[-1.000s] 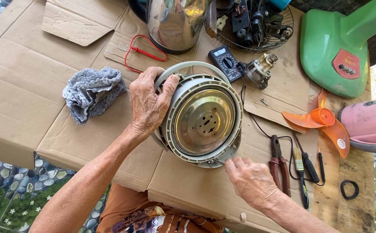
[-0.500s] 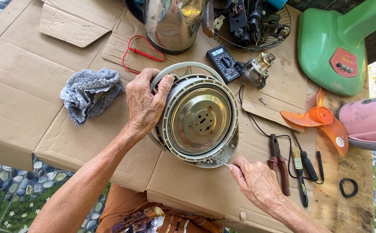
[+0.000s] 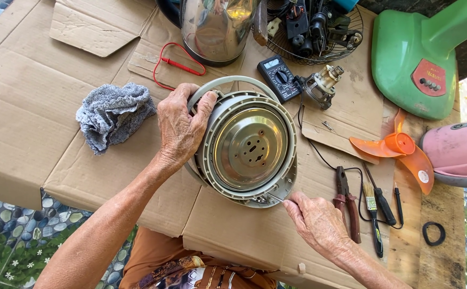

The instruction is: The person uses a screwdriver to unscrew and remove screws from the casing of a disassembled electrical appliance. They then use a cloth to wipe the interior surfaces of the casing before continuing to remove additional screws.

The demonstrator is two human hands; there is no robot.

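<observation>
A round appliance body [image 3: 247, 147], grey-rimmed with a shiny metal base plate, lies tipped on its side on flattened cardboard [image 3: 24, 101]. My left hand [image 3: 180, 128] grips its upper left rim and steadies it. My right hand [image 3: 314, 222] is closed around a thin metal tool [image 3: 275, 198] whose tip touches the lower edge of the appliance body near its bottom rim.
A grey rag [image 3: 113, 115] lies left. Behind stand a steel kettle [image 3: 215, 27], a multimeter [image 3: 279, 77] with a red lead [image 3: 177, 64], a small motor [image 3: 322, 83] and a wire basket of parts [image 3: 314, 29]. Pliers [image 3: 346, 200], a brush [image 3: 373, 214], an orange fan blade [image 3: 397, 147] and green housing [image 3: 418, 59] are right.
My right hand has moved up towards the appliance, bringing the thin tool's tip to its lower rim. My left hand keeps its grip on the rim.
</observation>
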